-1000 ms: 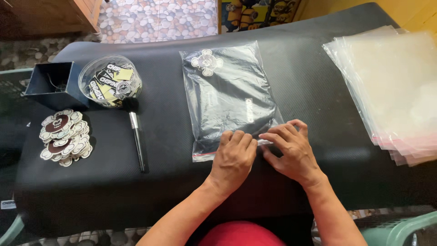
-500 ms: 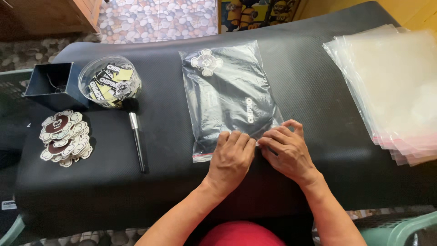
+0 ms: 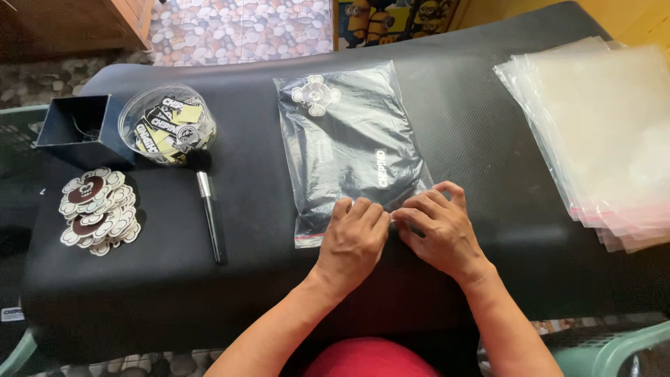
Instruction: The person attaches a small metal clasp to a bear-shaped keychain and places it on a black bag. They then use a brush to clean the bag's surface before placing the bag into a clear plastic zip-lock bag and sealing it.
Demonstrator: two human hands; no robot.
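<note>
Clear plastic bag [image 3: 352, 150], one, lies pinched at its edge by two hands: left [image 3: 354, 241], right [image 3: 441, 230].

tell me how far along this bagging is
Done: a dark folded item and a flower-shaped sticker already lie inside the clear bag. In hand: the left hand and right hand press along the bag's near edge. Left: a stack of empty bags and a pile of stickers wait alongside.

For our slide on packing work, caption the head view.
Left hand and right hand press the near edge of a clear bag holding a dark folded item on a black table.
</note>
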